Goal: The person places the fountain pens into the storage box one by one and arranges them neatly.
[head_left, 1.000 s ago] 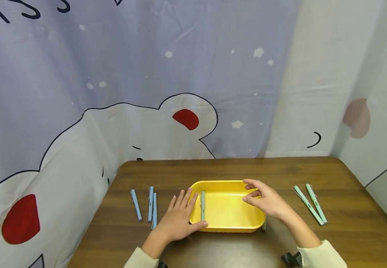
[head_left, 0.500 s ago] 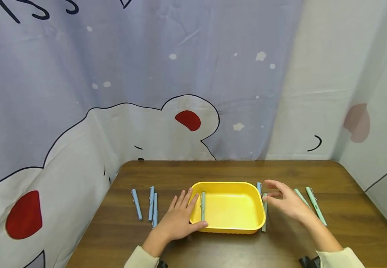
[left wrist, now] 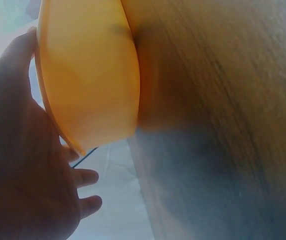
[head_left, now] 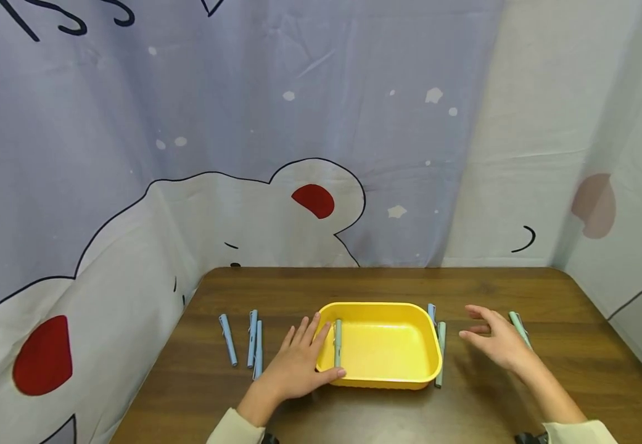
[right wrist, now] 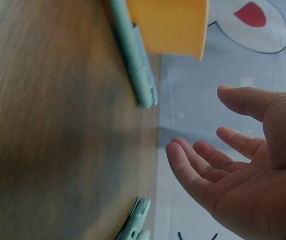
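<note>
My left hand [head_left: 294, 364] rests on the left end of a yellow tray [head_left: 382, 382], fingers spread over the rim and thumb along the near edge. In the left wrist view, the tray's outer wall [left wrist: 90, 75] is beside that hand. Inside the tray, near its left end, lies a green pen [head_left: 338, 345]. My right hand [head_left: 495, 338] hovers over the table, its loosely bent fingers holding nothing. It is between a green pen [head_left: 440, 357] beside the tray and another green pen [head_left: 518, 327] farther right. The right hand and forearm hide part of the right-hand pens.
Several blue pens [head_left: 228, 340] lie on the wooden table [head_left: 376, 419] left of the tray. One more blue pen [head_left: 431, 310] lies against the tray's right side. A patterned curtain [head_left: 243, 123] hangs behind the table.
My right hand has moved right, from above the tray's right end to over the table near the right-hand green pens. The left hand has stayed on the tray.
</note>
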Motion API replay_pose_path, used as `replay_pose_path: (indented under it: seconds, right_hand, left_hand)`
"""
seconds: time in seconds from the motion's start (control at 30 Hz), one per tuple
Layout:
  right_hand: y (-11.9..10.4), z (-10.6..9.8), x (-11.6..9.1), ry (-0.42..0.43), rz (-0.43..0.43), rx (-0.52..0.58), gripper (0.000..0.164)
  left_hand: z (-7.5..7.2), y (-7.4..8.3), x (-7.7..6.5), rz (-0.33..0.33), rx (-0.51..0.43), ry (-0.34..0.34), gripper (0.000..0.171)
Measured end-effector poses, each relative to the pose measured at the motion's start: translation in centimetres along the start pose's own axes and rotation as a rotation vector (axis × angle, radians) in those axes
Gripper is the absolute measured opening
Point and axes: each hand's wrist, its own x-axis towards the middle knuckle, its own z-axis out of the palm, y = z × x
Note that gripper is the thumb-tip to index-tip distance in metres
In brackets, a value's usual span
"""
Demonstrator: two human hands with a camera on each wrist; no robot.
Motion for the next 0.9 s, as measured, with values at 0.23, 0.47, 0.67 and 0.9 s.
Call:
replay_pose_path:
  seconds: [0.23, 0.47, 0.67, 0.9]
  right_hand:
    - [2.1, -1.1, -0.4, -0.004, 0.044, -0.077, 0.067]
    - [4.1, -2.8, -0.8, 0.014, 0.086, -0.153, 0.069]
    - [5.3, -3.9, -0.8, 0.035, 0.101, -0.202, 0.069]
    - [6.3, -4.5, -0.7, 0.081, 0.095, -0.242, 0.064]
  left_hand:
    - [0.1, -0.1, 0.0, -0.005, 0.006, -0.001, 0.095]
    - [0.3, -0.1, 0.1, -0.003, 0.010, 0.002, 0.095]
    - [0.2, -0.2, 0.1, -0.002, 0.006, 0.006, 0.095]
    - [0.3, -0.1, 0.1, -0.003, 0.004, 0.009, 0.094]
